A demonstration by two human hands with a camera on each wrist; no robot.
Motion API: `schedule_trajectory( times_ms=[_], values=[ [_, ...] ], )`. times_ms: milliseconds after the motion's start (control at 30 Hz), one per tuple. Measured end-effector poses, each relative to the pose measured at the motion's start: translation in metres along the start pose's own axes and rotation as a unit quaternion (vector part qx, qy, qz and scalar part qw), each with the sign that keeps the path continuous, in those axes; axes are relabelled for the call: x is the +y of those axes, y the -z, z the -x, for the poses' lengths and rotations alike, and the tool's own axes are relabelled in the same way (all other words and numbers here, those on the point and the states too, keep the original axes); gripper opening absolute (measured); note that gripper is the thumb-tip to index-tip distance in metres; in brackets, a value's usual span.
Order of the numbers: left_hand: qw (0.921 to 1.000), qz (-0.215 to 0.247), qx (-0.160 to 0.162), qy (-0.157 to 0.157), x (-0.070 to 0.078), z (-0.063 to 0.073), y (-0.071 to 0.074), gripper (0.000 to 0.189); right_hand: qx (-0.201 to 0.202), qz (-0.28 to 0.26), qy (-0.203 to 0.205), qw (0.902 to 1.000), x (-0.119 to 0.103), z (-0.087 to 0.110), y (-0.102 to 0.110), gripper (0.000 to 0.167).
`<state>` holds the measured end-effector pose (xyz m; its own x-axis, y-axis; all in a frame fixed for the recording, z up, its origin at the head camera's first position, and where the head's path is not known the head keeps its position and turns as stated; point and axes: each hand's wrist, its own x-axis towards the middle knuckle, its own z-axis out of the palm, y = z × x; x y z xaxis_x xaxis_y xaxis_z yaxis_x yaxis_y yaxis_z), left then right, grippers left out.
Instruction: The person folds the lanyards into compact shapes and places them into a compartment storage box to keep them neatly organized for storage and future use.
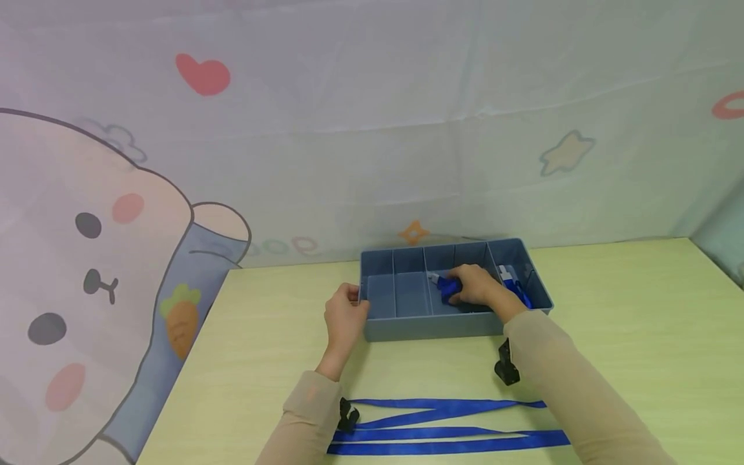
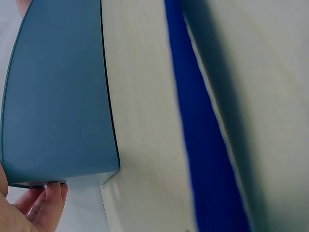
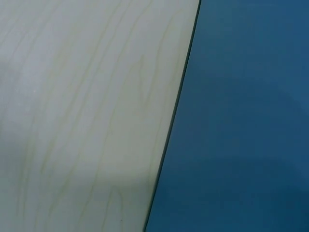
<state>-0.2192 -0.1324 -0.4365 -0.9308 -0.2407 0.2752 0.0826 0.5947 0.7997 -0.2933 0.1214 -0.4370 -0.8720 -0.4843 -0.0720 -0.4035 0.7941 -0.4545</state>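
A blue-grey divided box [image 1: 430,326] stands near the back of the table. My left hand [image 1: 344,316] holds its left end, thumb by the rim; in the left wrist view the fingers [image 2: 50,205] press on the end wall. Reaching into a middle compartment, my right hand [image 1: 475,284] grips a bunched blue lanyard [image 1: 446,289] whose pale clip end points left. Another folded blue lanyard [image 1: 514,285] with a white end lies in the rightmost section. The right wrist view has only the box's wall [image 3: 241,116] and the tabletop; the right hand is outside it.
Long blue lanyard straps [image 1: 453,445] lie stretched across the front of the pale wooden table [image 1: 279,290], between my forearms. A printed cloth [image 1: 372,142] hangs behind the table. Each wrist carries a small black camera [image 1: 507,365].
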Motion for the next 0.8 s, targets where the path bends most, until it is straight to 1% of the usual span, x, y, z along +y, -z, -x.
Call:
schedule_trajectory(
  times_ms=[233, 367, 500, 600, 700, 800],
  values=[
    [1.0000, 0.000, -0.002, -0.002, 0.000, 0.004, 0.002, 0.019, -0.029, -0.006, -0.007, 0.9996, -0.007, 0.009, 0.005, 0.072],
    [1.0000, 0.000, -0.003, -0.002, 0.000, 0.005, 0.003, 0.020, -0.038, 0.000, 0.008, 0.9993, -0.010, 0.015, 0.014, 0.082],
    [1.0000, 0.002, -0.007, 0.002, 0.000, 0.004, 0.003, 0.021, -0.031, -0.023, 0.020, 0.9990, -0.010, 0.021, 0.025, 0.076],
    [0.9998, 0.009, -0.020, 0.003, -0.002, 0.004, 0.004, 0.025, -0.017, -0.040, 0.030, 0.9986, -0.010, 0.027, 0.036, 0.069],
    [0.9985, 0.023, -0.049, 0.011, -0.004, 0.003, 0.007, 0.040, 0.001, -0.042, 0.052, 0.9977, -0.011, 0.036, 0.046, 0.064],
    [0.9956, 0.037, -0.083, 0.022, -0.002, 0.002, 0.015, 0.055, 0.009, -0.054, 0.077, 0.9955, -0.010, 0.047, 0.056, 0.060]
  ],
)
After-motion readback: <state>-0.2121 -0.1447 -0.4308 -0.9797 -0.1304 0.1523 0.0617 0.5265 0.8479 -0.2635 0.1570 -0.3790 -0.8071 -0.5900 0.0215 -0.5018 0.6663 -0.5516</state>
